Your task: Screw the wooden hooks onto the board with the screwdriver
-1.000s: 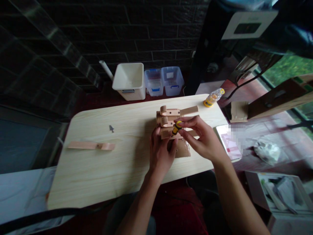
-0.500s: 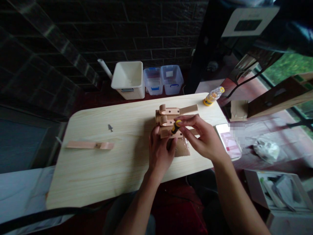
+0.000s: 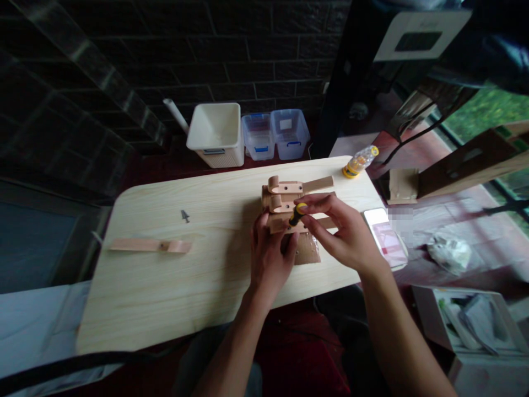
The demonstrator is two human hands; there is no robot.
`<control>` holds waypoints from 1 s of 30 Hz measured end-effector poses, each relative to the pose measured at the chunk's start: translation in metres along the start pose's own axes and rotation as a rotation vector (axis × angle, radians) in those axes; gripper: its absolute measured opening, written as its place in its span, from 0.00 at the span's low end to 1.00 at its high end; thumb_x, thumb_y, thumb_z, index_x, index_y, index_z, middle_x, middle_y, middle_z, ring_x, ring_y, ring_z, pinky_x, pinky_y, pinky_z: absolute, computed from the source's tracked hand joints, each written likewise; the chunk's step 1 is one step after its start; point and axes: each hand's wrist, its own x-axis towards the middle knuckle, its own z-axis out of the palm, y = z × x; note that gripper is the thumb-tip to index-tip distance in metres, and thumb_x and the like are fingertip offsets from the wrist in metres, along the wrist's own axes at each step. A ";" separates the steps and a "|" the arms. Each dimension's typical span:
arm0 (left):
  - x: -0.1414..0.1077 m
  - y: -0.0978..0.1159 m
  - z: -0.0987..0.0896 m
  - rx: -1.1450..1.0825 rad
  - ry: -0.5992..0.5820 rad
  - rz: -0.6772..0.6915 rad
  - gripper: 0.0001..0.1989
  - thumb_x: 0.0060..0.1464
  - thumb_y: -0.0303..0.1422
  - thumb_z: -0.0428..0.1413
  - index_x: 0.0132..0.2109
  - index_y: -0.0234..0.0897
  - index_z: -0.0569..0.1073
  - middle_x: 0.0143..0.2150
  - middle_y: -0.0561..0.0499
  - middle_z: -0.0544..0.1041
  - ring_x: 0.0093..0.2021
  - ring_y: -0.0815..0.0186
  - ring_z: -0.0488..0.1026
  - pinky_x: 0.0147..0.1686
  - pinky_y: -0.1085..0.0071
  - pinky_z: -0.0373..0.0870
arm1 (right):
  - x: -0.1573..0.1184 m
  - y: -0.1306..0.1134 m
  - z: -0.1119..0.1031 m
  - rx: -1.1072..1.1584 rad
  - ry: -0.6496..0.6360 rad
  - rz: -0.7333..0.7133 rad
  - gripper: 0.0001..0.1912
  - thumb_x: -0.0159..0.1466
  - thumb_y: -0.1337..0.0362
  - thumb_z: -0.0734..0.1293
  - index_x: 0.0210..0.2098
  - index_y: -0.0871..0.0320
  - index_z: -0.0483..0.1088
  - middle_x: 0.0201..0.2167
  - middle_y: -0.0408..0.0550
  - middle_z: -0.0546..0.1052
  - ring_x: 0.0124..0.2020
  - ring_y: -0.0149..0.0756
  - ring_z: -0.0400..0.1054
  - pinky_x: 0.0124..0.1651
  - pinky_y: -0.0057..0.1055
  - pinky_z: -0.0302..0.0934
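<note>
My right hand [image 3: 345, 231] pinches a small yellow-and-black screwdriver [image 3: 298, 213] between thumb and fingers. Its lower end meets a wooden strip on a cardboard block [image 3: 308, 251]; the tip itself is too small to make out. Across the block lie several wooden pieces with screw holes, among them a curled-end wooden hook [image 3: 285, 188] at the back. My left hand [image 3: 273, 256] is wrapped round the near left side of the block and the front strip, steadying them. Some of its fingertips are hidden.
On the table's left lie a loose wooden strip [image 3: 144, 245] and a few dark screws [image 3: 185, 215]. A clear bottle-shaped case with yellow ends [image 3: 360, 162] stands at the back right, near a phone [image 3: 384, 237] on the edge. A white bin [image 3: 217, 135] and blue-tinted tubs [image 3: 289, 132] sit behind.
Almost nothing differs. The view has shifted very slightly, while both hands and the screwdriver keep their places on the block.
</note>
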 end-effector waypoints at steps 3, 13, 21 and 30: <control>0.000 0.000 0.000 0.002 -0.010 -0.003 0.18 0.75 0.38 0.58 0.67 0.43 0.78 0.75 0.34 0.69 0.79 0.42 0.63 0.76 0.35 0.66 | 0.001 0.000 -0.001 -0.019 0.010 -0.014 0.06 0.75 0.65 0.72 0.50 0.49 0.78 0.54 0.49 0.86 0.58 0.43 0.83 0.60 0.44 0.79; 0.000 0.000 0.000 -0.003 0.002 0.013 0.19 0.75 0.39 0.58 0.67 0.42 0.78 0.74 0.34 0.70 0.78 0.41 0.64 0.75 0.35 0.67 | 0.001 -0.005 0.000 0.032 -0.016 -0.004 0.05 0.76 0.67 0.70 0.48 0.50 0.78 0.57 0.50 0.87 0.59 0.43 0.84 0.61 0.43 0.79; -0.001 -0.001 0.001 0.001 0.014 0.022 0.19 0.75 0.39 0.59 0.68 0.43 0.77 0.76 0.34 0.68 0.79 0.42 0.63 0.75 0.36 0.68 | 0.001 0.001 0.001 0.025 0.014 0.007 0.07 0.75 0.68 0.71 0.49 0.49 0.77 0.55 0.50 0.87 0.59 0.43 0.84 0.61 0.43 0.79; -0.001 -0.001 0.002 -0.001 0.007 0.016 0.19 0.76 0.40 0.57 0.68 0.44 0.76 0.76 0.35 0.69 0.79 0.41 0.63 0.75 0.33 0.67 | -0.001 0.002 0.001 0.069 0.000 0.031 0.05 0.77 0.64 0.71 0.50 0.49 0.79 0.58 0.51 0.87 0.60 0.44 0.83 0.62 0.45 0.79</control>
